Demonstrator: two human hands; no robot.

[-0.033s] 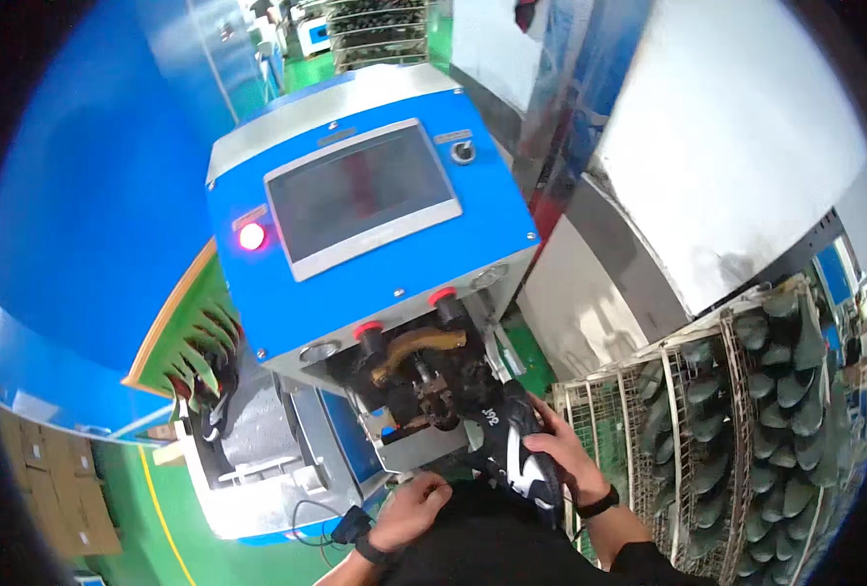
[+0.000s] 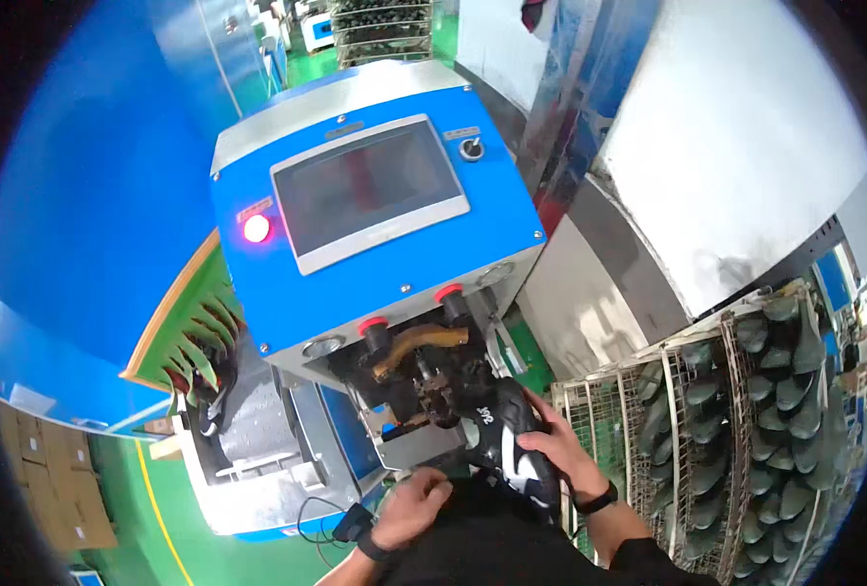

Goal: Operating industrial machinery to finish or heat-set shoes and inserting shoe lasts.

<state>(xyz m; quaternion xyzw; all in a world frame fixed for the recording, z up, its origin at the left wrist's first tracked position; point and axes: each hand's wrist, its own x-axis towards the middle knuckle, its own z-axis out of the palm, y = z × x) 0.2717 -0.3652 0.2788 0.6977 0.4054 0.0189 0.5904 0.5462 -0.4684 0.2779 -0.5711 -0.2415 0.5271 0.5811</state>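
Note:
A black shoe with white side panels and a white sole edge [image 2: 523, 451] is in my right hand [image 2: 562, 451], thumb on its near side and fingers round its far side. Its upper end reaches the dark clamp parts [image 2: 440, 398] under the blue machine's head. A curved brown pad [image 2: 422, 348] sits above those clamp parts. My left hand [image 2: 416, 503] is closed in a loose fist, below the machine's metal front plate [image 2: 419, 447]. Nothing shows in its fingers.
The blue machine head [image 2: 384, 264] carries a dark screen [image 2: 370, 195], a lit red lamp [image 2: 256, 229] and two red-collared knobs. At right stands a wire rack [image 2: 648, 430] of dark shoe-shaped pieces. To the left, a green-lined board [image 2: 194, 332] stands beside a white machine [image 2: 257, 498].
The shoe has turned slightly in my right hand, showing more of its upper. The whole view has shifted a little; my left hand has hardly moved.

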